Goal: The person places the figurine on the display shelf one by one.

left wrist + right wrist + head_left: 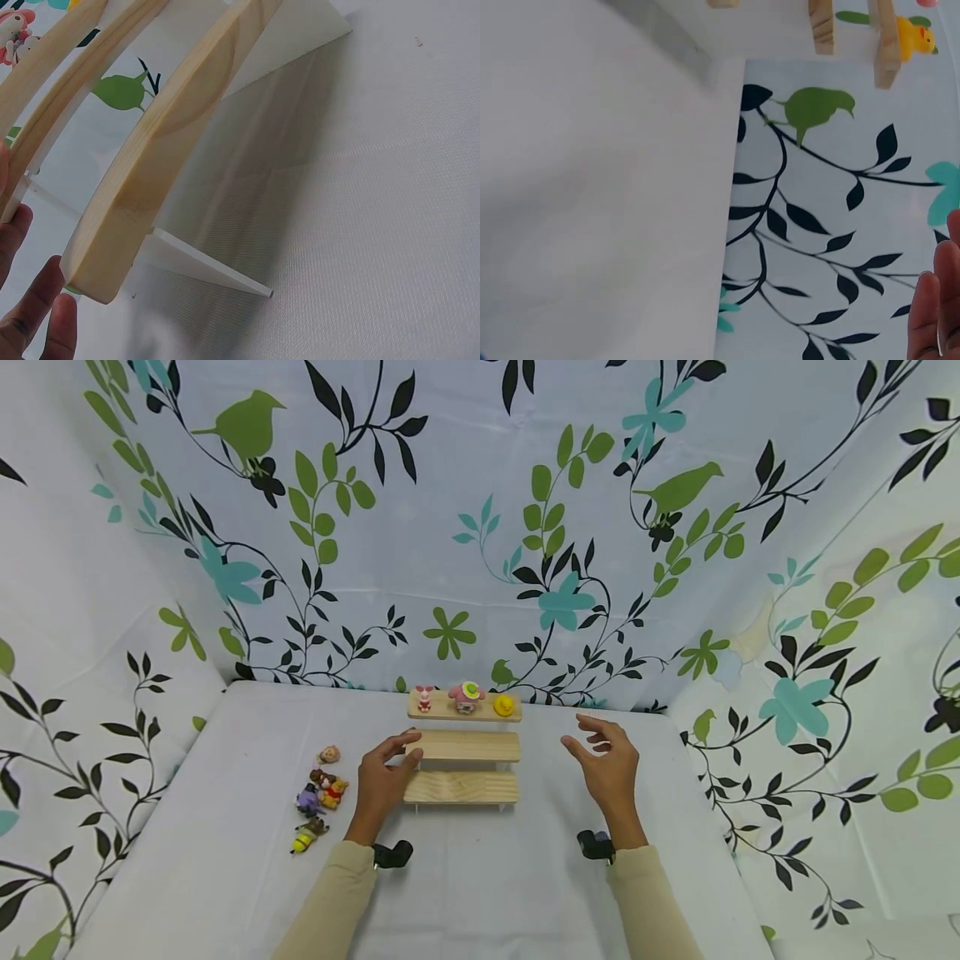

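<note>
A three-tier wooden display shelf [462,787] with white supports stands on the white table. At the left end of its middle plank [468,746], my left hand [384,783] grips the wood between thumb and fingers; in the left wrist view the fingertips [21,217] reach round the plank ends. The top plank [442,713] bears a small pink-and-white figurine [424,698], a pink figurine with a green-and-yellow top [467,696] and a yellow duck [503,704]. To the right of the shelf, my right hand [609,768] is held up with fingers apart and nothing in it.
Several small figurines lie in a group left of my left hand: a round-headed one [328,755], an orange bear [332,791], a purple one [309,801] and a yellow-and-black striped one [308,835]. A leaf-patterned cloth [450,560] hangs behind the table and along its sides.
</note>
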Demonstrator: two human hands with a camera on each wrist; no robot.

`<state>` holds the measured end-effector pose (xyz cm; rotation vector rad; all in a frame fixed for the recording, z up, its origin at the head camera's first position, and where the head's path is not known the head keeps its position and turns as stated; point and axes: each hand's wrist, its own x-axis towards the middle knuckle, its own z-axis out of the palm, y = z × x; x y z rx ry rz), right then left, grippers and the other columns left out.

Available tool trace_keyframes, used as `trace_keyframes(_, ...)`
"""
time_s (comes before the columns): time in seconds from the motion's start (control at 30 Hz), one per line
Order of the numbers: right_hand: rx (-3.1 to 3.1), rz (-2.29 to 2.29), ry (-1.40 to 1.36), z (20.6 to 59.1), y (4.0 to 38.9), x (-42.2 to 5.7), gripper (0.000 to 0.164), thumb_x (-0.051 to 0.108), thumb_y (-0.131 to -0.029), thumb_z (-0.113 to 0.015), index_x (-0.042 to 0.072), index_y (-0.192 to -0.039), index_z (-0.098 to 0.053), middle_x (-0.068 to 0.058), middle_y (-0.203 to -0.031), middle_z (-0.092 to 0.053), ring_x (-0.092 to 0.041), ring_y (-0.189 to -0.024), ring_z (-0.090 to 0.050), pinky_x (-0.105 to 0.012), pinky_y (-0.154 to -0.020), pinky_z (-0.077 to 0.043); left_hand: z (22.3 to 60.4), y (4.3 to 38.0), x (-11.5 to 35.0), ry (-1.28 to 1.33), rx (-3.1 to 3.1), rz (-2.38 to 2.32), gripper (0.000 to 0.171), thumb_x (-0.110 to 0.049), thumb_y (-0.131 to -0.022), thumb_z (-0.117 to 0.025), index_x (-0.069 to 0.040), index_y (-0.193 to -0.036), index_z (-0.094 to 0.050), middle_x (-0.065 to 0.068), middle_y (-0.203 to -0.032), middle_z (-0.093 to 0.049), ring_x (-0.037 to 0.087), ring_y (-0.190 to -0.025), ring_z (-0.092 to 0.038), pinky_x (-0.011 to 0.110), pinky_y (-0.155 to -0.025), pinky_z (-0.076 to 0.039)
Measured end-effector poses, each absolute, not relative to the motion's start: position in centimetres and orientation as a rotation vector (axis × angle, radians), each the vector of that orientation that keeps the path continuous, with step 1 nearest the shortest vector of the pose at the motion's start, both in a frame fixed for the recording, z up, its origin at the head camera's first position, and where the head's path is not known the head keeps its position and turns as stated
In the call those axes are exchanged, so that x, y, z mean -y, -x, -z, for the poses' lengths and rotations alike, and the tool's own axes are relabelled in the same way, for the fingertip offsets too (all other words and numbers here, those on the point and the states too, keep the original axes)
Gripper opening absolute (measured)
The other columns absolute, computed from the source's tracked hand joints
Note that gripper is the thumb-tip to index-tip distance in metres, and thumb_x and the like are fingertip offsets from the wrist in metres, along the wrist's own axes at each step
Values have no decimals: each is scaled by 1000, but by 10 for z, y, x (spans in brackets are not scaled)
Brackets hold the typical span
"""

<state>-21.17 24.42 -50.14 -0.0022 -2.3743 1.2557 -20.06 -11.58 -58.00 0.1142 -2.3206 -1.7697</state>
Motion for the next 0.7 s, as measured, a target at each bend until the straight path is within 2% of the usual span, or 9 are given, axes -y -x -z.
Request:
trace_keyframes(0.2,2373,-1253,54,508,196,-262,45,31,-86,-91,27,-129,-77,0,-116,-76,-13,-100,-61,-24,-87,-49,578,201,116,-132,2328,1776,34,-36,-98,-78,-24,-129,-77,-3,-148,-68,25,-123,-68,19,-81,-51)
trace_keyframes(0.57,2401,-1221,148,522,168,-286,43,27,-88,-90,25,-129,-77,-1,-118,-76,-18,-102,-62,-18,-86,-47,578,201,116,-140,2354,1781,35,-40,-99,-76,-25,-130,-76,-3,-146,-68,22,-124,-67,21,-84,-52)
trace_keyframes(0.7,2427,-1219,202,528,160,-291,43,28,-88,-89,26,-129,-77,-1,-119,-76,-16,-103,-61,-16,-86,-45,577,201,115,-143,2354,1784,35,-40,-99,-76,-24,-131,-76,-3,-147,-68,22,-124,-67,21,-84,-52)
